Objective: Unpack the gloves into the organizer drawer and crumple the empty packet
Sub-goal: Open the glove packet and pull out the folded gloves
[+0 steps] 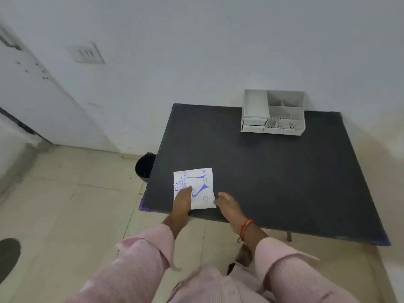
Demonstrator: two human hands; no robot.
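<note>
A white glove packet [193, 188] with blue print lay flat on the dark table [273, 171], close to the near edge and toward the table's left side. The left hand [182, 199] rested on top of the packet's lower left part, palm down, its fingers stretched forward over the blue lettering and pressing on the paper rather than pinching it; nothing was clasped in that hand. The right hand [227, 204] sat on the table just beside the packet's lower right corner, fingers loosely curled and apart from one another, and motion blur made it hard to say whether the fingertips touched the packet's edge or stopped just short of it. That hand held nothing. An orange thread band [246, 228] circled the right wrist, and both forearms came out of pink ribbed sleeves [140, 265]. Well apart from the packet, at the far side of the table against the wall, stood the grey organizer [273, 112], an open-topped unit with several compartments and two small drawers [254, 125] stacked at its lower left, both appearing pushed in. A black bin [144, 166] stood on the tiled floor beside the table's left edge.
</note>
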